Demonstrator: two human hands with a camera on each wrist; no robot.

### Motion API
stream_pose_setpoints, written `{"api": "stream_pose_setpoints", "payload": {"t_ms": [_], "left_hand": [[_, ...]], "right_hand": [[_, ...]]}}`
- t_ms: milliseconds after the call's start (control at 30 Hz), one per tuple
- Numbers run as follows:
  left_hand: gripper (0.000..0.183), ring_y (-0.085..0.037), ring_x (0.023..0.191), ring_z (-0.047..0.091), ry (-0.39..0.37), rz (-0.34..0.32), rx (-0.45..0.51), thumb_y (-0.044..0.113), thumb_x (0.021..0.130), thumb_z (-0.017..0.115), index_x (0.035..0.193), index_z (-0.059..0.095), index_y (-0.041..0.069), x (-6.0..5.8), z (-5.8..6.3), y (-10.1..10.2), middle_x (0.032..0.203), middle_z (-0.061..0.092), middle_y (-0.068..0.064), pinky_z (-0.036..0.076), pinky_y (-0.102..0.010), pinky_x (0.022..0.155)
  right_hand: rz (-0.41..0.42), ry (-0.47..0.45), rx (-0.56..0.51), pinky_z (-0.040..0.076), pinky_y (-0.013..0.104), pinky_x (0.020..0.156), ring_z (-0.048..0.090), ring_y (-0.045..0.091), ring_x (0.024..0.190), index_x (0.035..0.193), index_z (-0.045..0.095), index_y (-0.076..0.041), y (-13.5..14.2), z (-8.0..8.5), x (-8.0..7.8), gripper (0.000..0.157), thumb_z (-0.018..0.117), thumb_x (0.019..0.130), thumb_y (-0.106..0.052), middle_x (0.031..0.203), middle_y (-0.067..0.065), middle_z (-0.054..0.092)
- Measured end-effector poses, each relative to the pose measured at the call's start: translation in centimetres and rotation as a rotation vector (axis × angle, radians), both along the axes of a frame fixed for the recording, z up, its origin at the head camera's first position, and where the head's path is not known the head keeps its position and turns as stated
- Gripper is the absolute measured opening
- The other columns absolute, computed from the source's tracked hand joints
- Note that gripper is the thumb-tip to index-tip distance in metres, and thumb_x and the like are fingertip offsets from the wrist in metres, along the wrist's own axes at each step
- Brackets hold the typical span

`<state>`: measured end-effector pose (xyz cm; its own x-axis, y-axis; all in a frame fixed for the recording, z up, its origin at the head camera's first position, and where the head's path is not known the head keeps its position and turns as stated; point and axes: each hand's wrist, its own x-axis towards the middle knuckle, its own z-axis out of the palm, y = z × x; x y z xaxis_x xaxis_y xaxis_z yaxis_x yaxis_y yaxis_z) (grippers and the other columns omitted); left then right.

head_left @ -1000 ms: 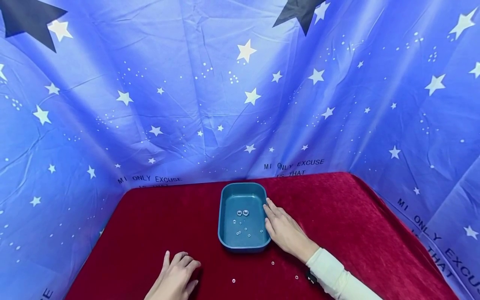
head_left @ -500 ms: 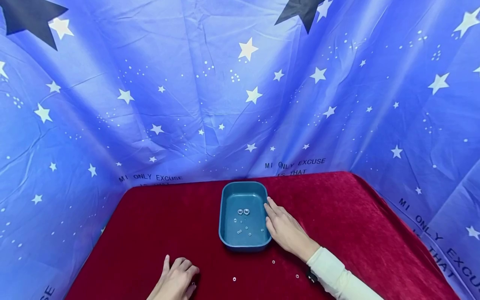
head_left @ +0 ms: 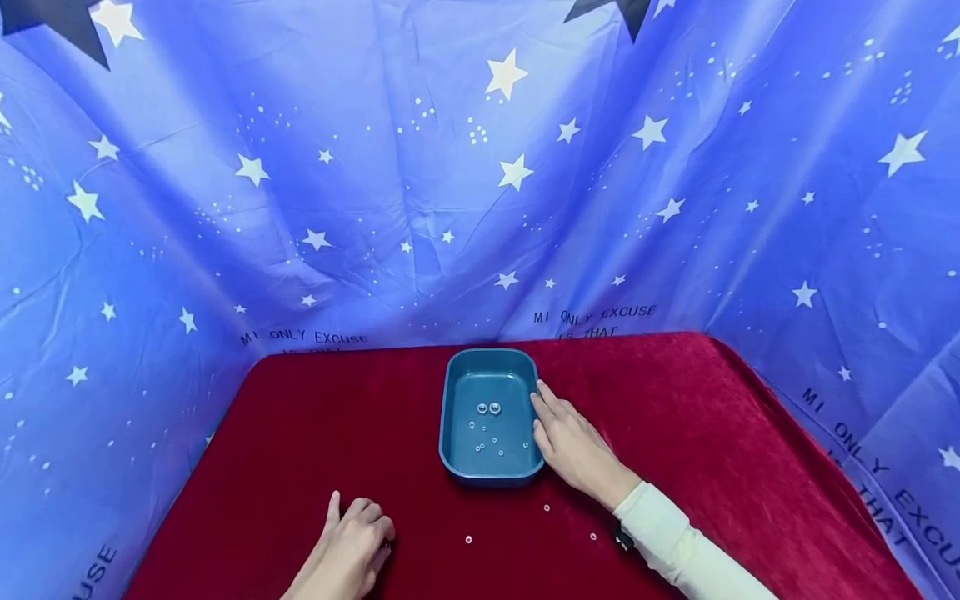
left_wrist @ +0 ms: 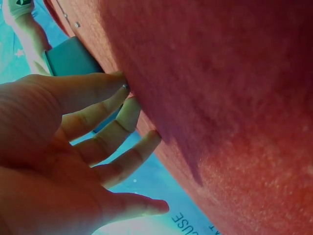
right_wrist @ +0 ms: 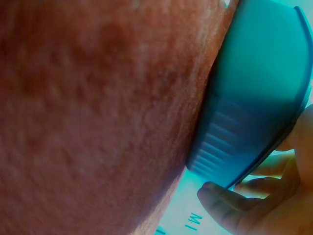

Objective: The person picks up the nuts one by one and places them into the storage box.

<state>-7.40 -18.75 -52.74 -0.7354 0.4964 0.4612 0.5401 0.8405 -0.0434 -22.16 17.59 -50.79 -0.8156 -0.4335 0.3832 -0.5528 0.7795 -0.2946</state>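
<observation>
A blue-green rectangular box (head_left: 491, 482) stands on the red cloth in the head view. Inside lie two larger metal nuts (head_left: 489, 408) and several tiny ones (head_left: 480, 447). My right hand (head_left: 573, 442) rests its extended fingers along the box's right rim; the right wrist view shows fingers (right_wrist: 225, 200) beside that rim. My left hand (head_left: 345, 546) is low over the cloth, left of the box. In the left wrist view its thumb and index finger pinch a tiny shiny nut (left_wrist: 125, 86), while the other fingers are spread. This nut is mostly hidden in the head view.
Three small nuts lie on the cloth in front of the box: one nearer the left hand (head_left: 468, 540), one near the box (head_left: 547, 507), one by the right sleeve (head_left: 593, 537). A blue star-patterned curtain (head_left: 405, 208) surrounds the table's back and sides.
The left thumb and fingertips have drawn together at the cloth, round the tiny nut. My right hand stays at the box rim. The head view has tipped slightly, shifting the scene upward.
</observation>
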Motion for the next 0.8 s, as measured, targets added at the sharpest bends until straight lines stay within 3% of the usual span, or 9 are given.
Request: {"api": "stream_pose_setpoints", "payload": {"t_ms": [200,400,633,800], "left_hand": [[0.040,-0.021,0.097,0.062,-0.023,0.021,-0.011,0.003,0.063,0.096,0.075,0.062,0.021,-0.28,0.66,-0.22,0.083,0.057,0.008,0.052,-0.081,0.092],[0.039,-0.023,0.097,0.062,-0.027,-0.005,-0.002,0.005,0.062,0.094,0.073,0.061,0.021,-0.10,0.55,-0.36,0.083,0.057,0.007,0.051,-0.083,0.090],[0.034,-0.024,0.098,0.062,-0.066,-0.021,-0.024,0.005,0.068,0.090,0.074,0.059,0.019,-0.30,0.74,-0.38,0.084,0.056,0.005,0.050,-0.084,0.092],[0.035,-0.024,0.098,0.063,-0.008,-0.018,-0.023,0.004,0.067,0.089,0.073,0.058,0.019,-0.66,0.75,-0.03,0.084,0.057,0.006,0.052,-0.082,0.091]], "right_hand": [[0.001,-0.001,-0.001,0.049,0.055,0.117,0.059,0.045,0.141,0.153,0.055,0.013,0.00,0.15,-0.39,0.051,0.060,0.110,-0.015,0.169,0.028,0.043],[0.008,-0.016,-0.002,0.048,0.056,0.118,0.059,0.045,0.142,0.153,0.055,0.013,-0.18,0.00,-0.40,0.052,0.061,0.110,-0.015,0.168,0.029,0.044],[-0.001,-0.025,0.000,0.047,0.055,0.119,0.057,0.044,0.144,0.154,0.054,0.012,-0.18,-0.08,-0.32,0.052,0.060,0.110,-0.015,0.171,0.027,0.042],[0.002,-0.021,-0.006,0.048,0.055,0.118,0.058,0.044,0.144,0.154,0.055,0.012,-0.16,-0.01,-0.22,0.052,0.060,0.111,-0.016,0.170,0.028,0.043]]}}
